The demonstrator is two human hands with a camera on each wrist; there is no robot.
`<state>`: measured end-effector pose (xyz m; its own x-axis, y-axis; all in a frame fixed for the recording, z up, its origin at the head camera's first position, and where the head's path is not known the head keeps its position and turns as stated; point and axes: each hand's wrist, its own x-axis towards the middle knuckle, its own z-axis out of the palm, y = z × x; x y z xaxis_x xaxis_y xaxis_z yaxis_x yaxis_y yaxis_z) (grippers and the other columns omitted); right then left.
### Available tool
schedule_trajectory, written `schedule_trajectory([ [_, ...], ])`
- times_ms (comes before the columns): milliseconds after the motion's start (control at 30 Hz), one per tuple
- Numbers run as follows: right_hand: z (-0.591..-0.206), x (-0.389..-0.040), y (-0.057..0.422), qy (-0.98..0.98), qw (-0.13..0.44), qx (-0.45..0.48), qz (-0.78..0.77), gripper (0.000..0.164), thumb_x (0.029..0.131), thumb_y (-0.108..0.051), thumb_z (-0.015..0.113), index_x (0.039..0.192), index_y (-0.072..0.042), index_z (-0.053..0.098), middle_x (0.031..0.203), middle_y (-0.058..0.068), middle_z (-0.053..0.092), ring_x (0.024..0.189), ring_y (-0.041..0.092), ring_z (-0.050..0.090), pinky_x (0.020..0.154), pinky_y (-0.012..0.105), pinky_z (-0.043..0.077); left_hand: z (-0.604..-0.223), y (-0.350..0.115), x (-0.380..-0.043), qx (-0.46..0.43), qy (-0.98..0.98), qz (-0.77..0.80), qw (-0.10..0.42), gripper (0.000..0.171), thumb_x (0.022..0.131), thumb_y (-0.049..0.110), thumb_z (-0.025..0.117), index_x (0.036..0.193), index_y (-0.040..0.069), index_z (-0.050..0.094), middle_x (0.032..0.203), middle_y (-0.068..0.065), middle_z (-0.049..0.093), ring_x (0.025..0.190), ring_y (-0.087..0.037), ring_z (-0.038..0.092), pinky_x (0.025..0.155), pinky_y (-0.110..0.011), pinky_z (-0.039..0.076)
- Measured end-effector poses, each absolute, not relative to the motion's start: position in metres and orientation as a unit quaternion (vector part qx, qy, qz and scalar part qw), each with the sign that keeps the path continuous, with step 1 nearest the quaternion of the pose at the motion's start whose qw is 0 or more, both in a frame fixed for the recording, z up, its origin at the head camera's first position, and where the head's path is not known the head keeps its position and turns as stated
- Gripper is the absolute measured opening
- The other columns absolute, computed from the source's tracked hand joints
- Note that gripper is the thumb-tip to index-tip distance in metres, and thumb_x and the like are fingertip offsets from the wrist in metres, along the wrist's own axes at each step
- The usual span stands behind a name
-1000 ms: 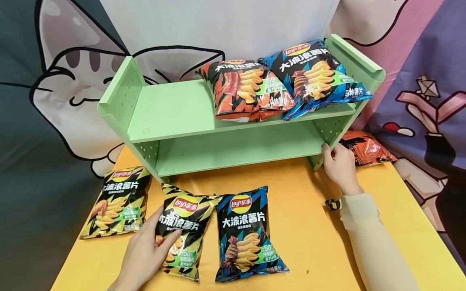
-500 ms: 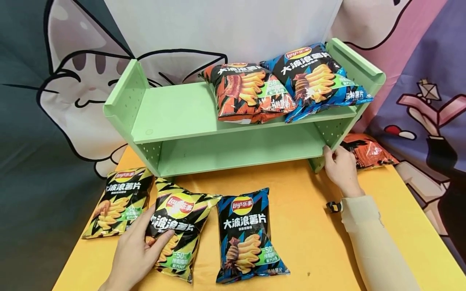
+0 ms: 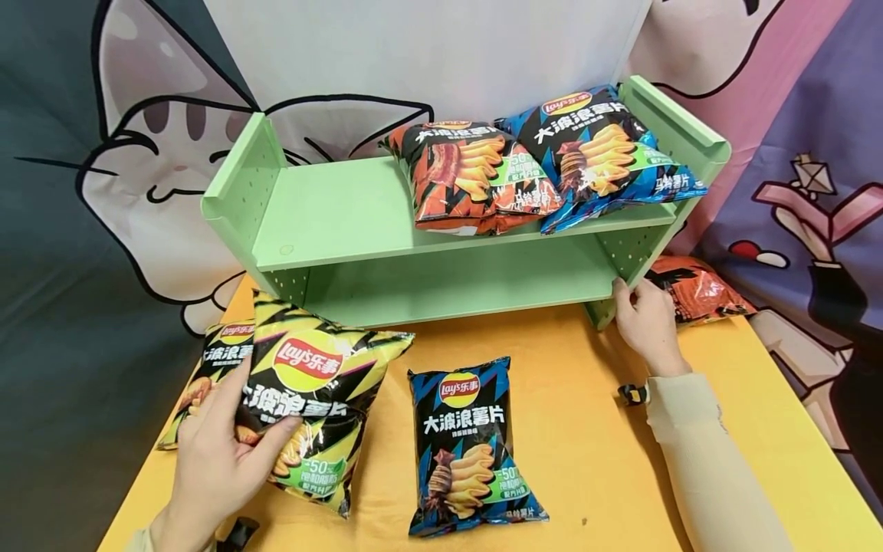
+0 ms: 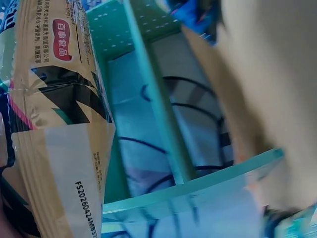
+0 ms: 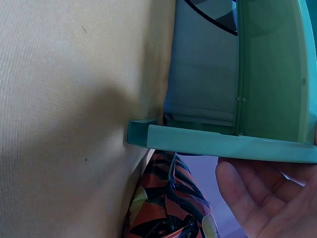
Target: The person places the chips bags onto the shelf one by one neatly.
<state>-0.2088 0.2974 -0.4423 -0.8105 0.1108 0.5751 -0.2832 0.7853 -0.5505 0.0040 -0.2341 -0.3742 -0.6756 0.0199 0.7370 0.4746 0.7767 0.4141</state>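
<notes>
My left hand (image 3: 214, 452) grips a yellow-and-black chip bag (image 3: 310, 383) by its left side, thumb across the front. The bag is raised off the table, and its back fills the left side of the left wrist view. At the lower right of the green shelf (image 3: 331, 207), my right hand (image 3: 648, 322) holds the side panel's edge. In the right wrist view, several fingers (image 5: 267, 198) lie against the panel's outer face; the thumb is out of sight there. A red chip bag (image 3: 469, 176) and a blue one (image 3: 600, 146) lie on the upper shelf.
Another yellow-and-black bag (image 3: 214, 376) lies at the left, partly hidden by the held one. A blue bag (image 3: 462, 452) lies face up mid-table. Beyond the shelf's right panel is a red bag (image 3: 697, 287) on the yellow table (image 3: 566, 429). Printed cloth hangs behind.
My left hand has lifted the yellow-and-black chip bag off the table and drawn it to the left, now partly covering the other yellow bag. My right hand stays on the shelf panel.
</notes>
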Motion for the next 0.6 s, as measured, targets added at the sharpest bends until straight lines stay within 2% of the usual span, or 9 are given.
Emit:
schedule_trajectory([
  [100, -0.441, -0.209, 0.297, -0.895, 0.303, 0.049, 0.325, 0.039, 0.106, -0.03, 0.05, 0.075, -0.008, 0.06, 0.065, 0.013, 0.055, 0.057, 0.023, 0.043, 0.055, 0.031, 0.031, -0.361, -0.233, -0.002, -0.158, -0.846, -0.303, 0.409, 0.087, 0.087, 0.065, 0.071, 0.141, -0.003, 0.061, 0.109, -0.03, 0.07, 0.102, 0.009, 0.052, 0.088, -0.007, 0.037],
  [300, -0.44, -0.208, 0.296, -0.894, 0.302, 0.051, 0.326, 0.039, 0.106, -0.028, 0.05, 0.075, -0.006, 0.06, 0.065, 0.015, 0.057, 0.056, 0.023, 0.042, 0.054, 0.031, 0.031, -0.332, -0.225, -0.015, -0.185, -0.815, -0.312, 0.451, 0.087, 0.088, 0.064, 0.07, 0.136, -0.008, 0.062, 0.108, -0.03, 0.07, 0.091, 0.009, 0.05, 0.077, -0.01, 0.039],
  [500, -0.441, -0.207, 0.296, -0.894, 0.299, 0.047, 0.329, 0.04, 0.106, -0.029, 0.05, 0.074, -0.007, 0.061, 0.065, 0.015, 0.058, 0.054, 0.02, 0.041, 0.052, 0.03, 0.031, -0.302, -0.216, -0.025, -0.181, -0.8, -0.316, 0.477, 0.088, 0.087, 0.066, 0.07, 0.135, -0.007, 0.062, 0.115, -0.032, 0.07, 0.099, 0.01, 0.053, 0.087, -0.005, 0.038],
  [567, -0.44, -0.206, 0.297, -0.895, 0.299, 0.045, 0.329, 0.04, 0.106, -0.03, 0.05, 0.074, -0.007, 0.061, 0.065, 0.014, 0.058, 0.053, 0.019, 0.04, 0.052, 0.03, 0.031, -0.294, -0.213, -0.029, -0.168, -0.798, -0.312, 0.488, 0.087, 0.087, 0.067, 0.07, 0.135, -0.006, 0.063, 0.113, -0.031, 0.07, 0.093, 0.008, 0.053, 0.084, -0.005, 0.037],
  [600, -0.44, -0.205, 0.297, -0.895, 0.299, 0.045, 0.328, 0.04, 0.106, -0.03, 0.05, 0.074, -0.008, 0.06, 0.064, 0.014, 0.057, 0.053, 0.019, 0.04, 0.052, 0.03, 0.031, -0.29, -0.212, -0.031, -0.16, -0.796, -0.31, 0.494, 0.087, 0.086, 0.066, 0.071, 0.134, -0.005, 0.063, 0.112, -0.03, 0.071, 0.09, 0.003, 0.055, 0.084, -0.005, 0.037],
])
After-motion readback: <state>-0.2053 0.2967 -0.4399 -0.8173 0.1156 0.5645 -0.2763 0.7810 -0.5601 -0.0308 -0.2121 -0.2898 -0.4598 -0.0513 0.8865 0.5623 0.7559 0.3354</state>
